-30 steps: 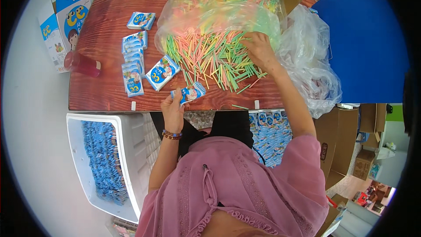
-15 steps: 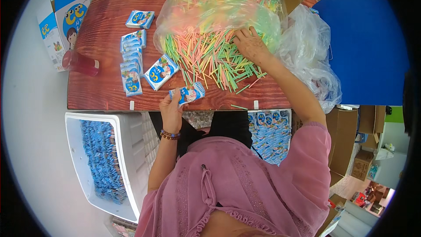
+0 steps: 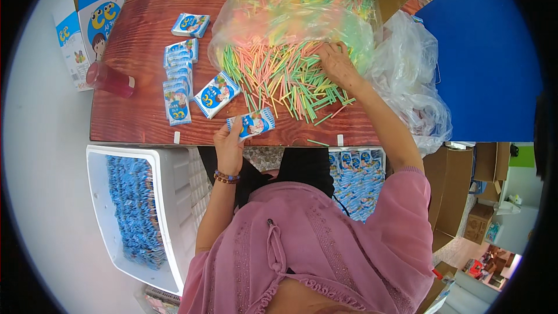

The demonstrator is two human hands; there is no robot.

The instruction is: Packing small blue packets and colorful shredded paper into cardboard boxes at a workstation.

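Note:
Between the thumb and fingers of my left hand (image 3: 228, 146) is a small blue-and-white packet (image 3: 252, 124), held at its left end over the table's near edge. My right hand (image 3: 338, 70) rests on a heap of thin pastel sticks (image 3: 279, 78), pink, green and yellow, at the mouth of a clear plastic bag (image 3: 290, 20). Its fingers are parted and slightly bent among the sticks; no stick shows clearly gripped. Another packet (image 3: 216, 94) lies flat just beyond my left hand. Farther left, several packets (image 3: 177, 102) overlap in a row, with one more packet (image 3: 190, 25) behind them.
A pink-red cup (image 3: 111, 79) lies at the left of the wooden table (image 3: 133, 119), by printed cartons (image 3: 100, 11). Crumpled plastic (image 3: 407, 75) and a blue panel (image 3: 476, 58) are on the right. Below the edge stand a white packet-filled tub (image 3: 171, 197) and more packets (image 3: 357, 180).
My right hand has shifted slightly right within the sticks, its fingers less spread. The left hand still holds the packet in nearly the same place. The whole view has moved a little.

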